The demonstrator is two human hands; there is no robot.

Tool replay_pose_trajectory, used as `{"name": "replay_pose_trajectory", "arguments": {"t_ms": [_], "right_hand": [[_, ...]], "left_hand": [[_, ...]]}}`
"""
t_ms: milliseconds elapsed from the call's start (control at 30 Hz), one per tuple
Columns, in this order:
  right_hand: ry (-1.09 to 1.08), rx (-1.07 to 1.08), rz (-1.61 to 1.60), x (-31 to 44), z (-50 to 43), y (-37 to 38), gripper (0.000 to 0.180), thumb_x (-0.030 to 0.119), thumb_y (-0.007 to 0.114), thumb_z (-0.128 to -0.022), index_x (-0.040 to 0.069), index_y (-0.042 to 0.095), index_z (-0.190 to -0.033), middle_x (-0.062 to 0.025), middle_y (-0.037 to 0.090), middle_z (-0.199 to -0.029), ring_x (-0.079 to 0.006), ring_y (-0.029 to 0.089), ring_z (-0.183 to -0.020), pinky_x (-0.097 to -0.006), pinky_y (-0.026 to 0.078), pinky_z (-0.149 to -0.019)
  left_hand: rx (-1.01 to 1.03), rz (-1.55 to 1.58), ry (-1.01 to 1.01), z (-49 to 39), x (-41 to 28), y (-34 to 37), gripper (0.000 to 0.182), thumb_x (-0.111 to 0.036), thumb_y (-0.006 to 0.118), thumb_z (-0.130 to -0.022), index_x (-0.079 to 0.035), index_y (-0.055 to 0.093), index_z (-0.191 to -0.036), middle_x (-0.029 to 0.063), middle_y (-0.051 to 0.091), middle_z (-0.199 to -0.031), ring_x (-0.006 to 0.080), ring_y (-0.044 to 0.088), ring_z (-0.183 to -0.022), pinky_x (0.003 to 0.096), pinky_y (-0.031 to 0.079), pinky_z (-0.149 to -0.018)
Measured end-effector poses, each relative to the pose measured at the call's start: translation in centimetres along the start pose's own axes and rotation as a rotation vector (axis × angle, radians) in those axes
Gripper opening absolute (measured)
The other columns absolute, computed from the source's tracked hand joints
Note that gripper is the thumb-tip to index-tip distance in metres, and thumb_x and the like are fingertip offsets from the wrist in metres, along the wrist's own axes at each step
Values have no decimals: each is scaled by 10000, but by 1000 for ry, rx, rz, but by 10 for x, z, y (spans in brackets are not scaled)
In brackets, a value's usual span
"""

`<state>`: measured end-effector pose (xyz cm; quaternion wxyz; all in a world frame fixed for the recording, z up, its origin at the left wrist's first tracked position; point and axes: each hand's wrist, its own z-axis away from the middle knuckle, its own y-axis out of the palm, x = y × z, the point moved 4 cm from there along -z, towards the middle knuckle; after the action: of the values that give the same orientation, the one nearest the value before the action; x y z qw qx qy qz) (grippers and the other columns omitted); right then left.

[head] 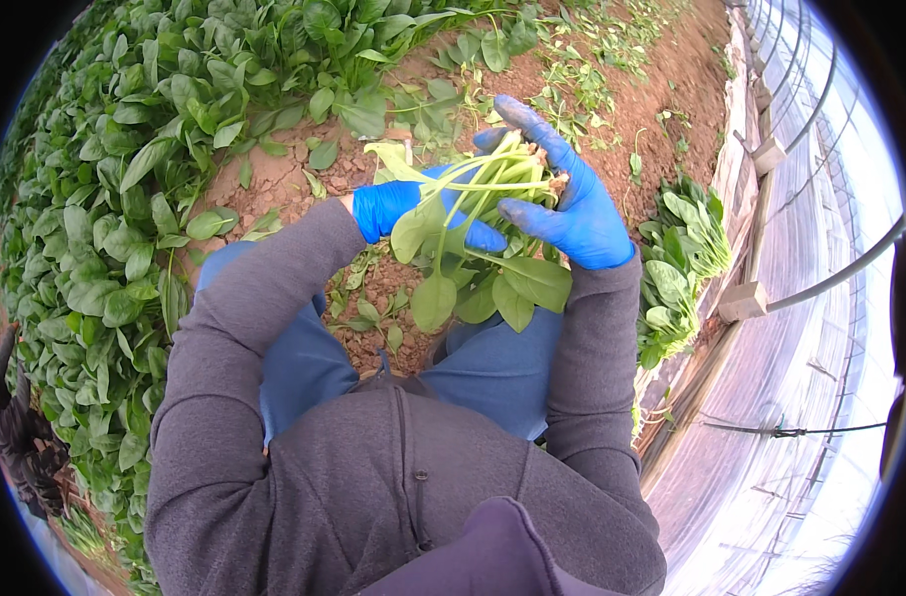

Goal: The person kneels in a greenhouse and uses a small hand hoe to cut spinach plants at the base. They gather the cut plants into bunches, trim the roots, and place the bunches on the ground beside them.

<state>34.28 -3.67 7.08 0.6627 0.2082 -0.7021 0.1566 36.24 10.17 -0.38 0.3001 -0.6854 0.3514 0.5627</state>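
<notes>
A bunch of spinach [490,186] is between my two hands above the soil, with its pale stems and cut root ends toward the right and its leaves hanging down toward my knees. My left hand [404,205], in a blue glove, supports the bunch from the left and below; leaves and stems hide part of its fingers. Around the root ends curves my right hand [583,205], in a soiled blue glove, its thumb on the near side and fingers on the far side. One long stem lies loosely across the top.
Dense spinach plants [125,201] fill the left. Spinach bunches [680,268] lie at right beside plastic sheeting [795,372], a wooden block [743,302] and bent poles [844,276]. Loose leaves [579,82] litter the soil [669,97]. Another person [28,439] is at the far left edge.
</notes>
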Motion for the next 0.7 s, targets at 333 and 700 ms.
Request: {"name": "replay_pose_trajectory", "arguments": {"t_ms": [333,700], "right_hand": [[-336,-156,489,8,-5,-2,948,167,873,-640,65,383,-1445,-124,510,-1366,-233,495,-1249,-383,415,-1037],[-509,-253,975,11,-9,9,582,-6,713,-649,172,653,-1199,-83,591,-1251,-274,543,-1163,-372,470,-967]], "left_hand": [[-137,157,-89,1,0,-11,599,-156,629,-914,-61,367,-1445,91,587,-1272,157,586,-1116,293,500,-933],[-365,-221,-93,5,-3,-30,373,-274,537,-977,-71,529,-1290,67,633,-1072,128,638,-894,251,543,-769]]}}
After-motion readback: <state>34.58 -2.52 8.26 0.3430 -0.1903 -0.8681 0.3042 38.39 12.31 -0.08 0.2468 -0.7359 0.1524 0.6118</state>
